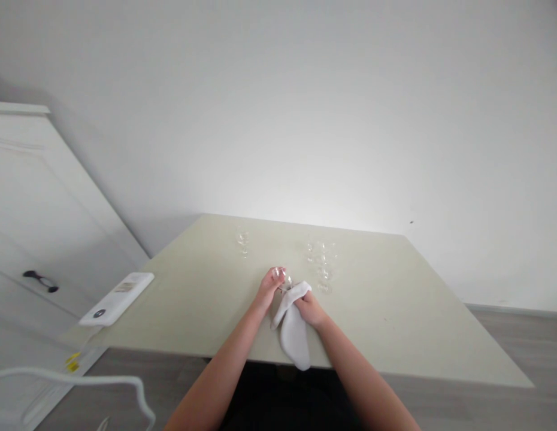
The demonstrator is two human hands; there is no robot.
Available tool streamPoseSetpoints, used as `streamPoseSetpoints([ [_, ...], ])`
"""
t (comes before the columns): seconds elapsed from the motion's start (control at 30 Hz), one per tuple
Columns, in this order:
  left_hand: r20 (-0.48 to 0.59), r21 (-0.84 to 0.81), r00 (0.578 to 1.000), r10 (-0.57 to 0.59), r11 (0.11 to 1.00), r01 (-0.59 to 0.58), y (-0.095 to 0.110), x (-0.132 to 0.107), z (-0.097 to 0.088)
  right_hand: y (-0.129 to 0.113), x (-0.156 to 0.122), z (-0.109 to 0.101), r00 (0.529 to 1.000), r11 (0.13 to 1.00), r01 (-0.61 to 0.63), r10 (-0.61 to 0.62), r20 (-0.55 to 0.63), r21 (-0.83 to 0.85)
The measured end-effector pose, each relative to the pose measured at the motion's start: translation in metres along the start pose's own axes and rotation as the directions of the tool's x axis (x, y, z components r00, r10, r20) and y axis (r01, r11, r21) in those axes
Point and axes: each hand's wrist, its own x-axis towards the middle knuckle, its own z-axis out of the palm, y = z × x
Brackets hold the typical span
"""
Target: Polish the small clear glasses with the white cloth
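The left hand point(268, 284) holds a small clear glass point(286, 280), and the right hand point(309, 307) holds a white cloth point(295, 336) right by it. More clear glasses point(324, 270) stand on the pale table point(395, 311) past the right hand, and a lone glass point(242, 238) stands farther left. A white box point(119, 298) lies at the table's left edge, near a cupboard point(40, 209).

Black clothing point(290, 401), bare forearms point(236, 353)
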Motion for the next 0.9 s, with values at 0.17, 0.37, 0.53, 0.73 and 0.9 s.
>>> streamPoseSetpoints([
  [0.17, 0.051, -0.068, 0.999, -0.015, 0.998, 0.018, 0.004, -0.002, 0.0002, 0.0004, 0.001, -0.0001, 1.0, 1.0, 0.003, -0.003, -0.008, 0.005],
  [0.37, 0.017, -0.033, 1.0, 0.007, 0.999, -0.007, 0.0027, -0.0016, 0.0012, 0.0011, 0.0014, 0.0002, 1.0, 1.0, -0.001, 0.001, -0.011, 0.009],
  [0.53, 0.081, -0.054, 0.997, -0.015, 0.998, 0.02, 0.0038, -0.0027, -0.0008, 0.0001, -0.0002, -0.0003, 1.0, 1.0, -0.004, 0.004, 0.014, 0.019],
  [0.73, 0.085, -0.046, 0.996, -0.021, 0.999, 0.025, 0.0032, -0.003, 0.0013, 0.0006, 0.0011, 0.001, 0.996, 0.997, 0.075, -0.076, -0.057, -0.019],
  [0.9, 0.128, -0.04, 0.989, -0.075, 0.996, 0.081, 0.0043, -0.0048, 0.0022, -0.0008, 0.0, 0.0015, 0.995, 0.988, -0.055, 0.067, -0.077, 0.146],
])
